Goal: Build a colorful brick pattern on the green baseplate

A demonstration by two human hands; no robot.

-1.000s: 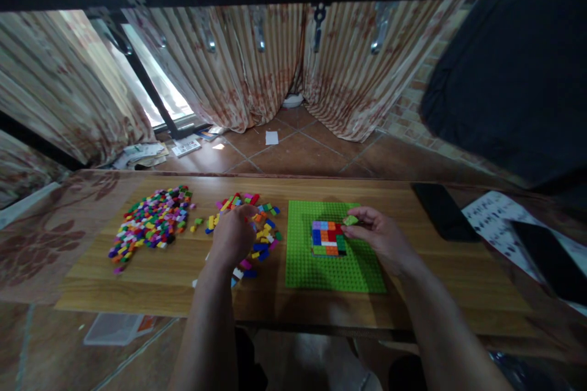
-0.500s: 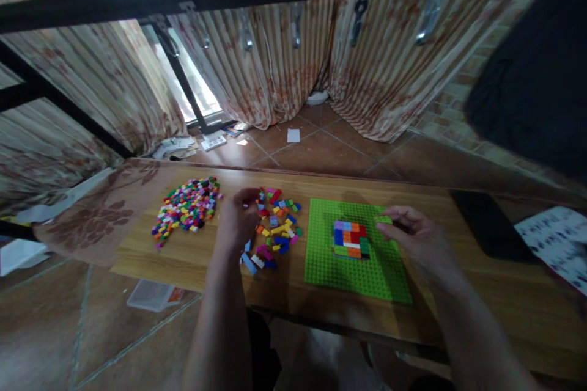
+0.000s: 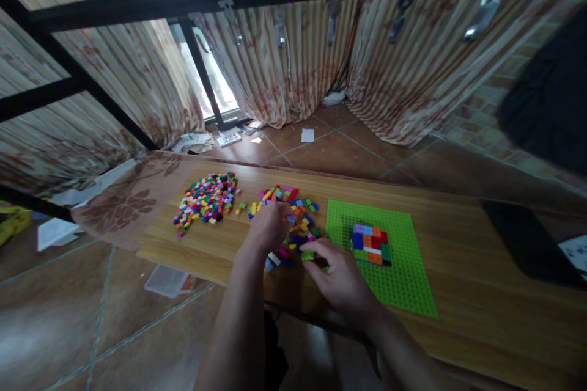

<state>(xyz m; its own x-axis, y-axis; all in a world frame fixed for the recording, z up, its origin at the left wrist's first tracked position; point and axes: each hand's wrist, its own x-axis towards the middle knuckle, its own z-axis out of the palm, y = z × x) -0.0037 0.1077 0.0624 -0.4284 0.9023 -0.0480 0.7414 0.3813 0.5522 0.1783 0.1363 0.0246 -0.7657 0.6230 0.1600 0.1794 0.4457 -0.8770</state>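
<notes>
My left hand rests, fingers curled, on a small scatter of coloured bricks on the wooden table; what it holds, if anything, is hidden. My right hand has crossed to the left of the green baseplate and pinches a small green brick at the near edge of that scatter. On the baseplate sits a block of joined bricks in purple, orange, red, blue and green.
A larger heap of small coloured bricks lies further left, near a patterned cloth. A black phone lies at the table's right. Black metal bars cross overhead. Tiled floor, curtains and a plastic box surround the table.
My right hand has moved from the baseplate's upper right across to the loose bricks on its left, still pinching a green brick. The view has swung left. My left hand stays on the scatter.
</notes>
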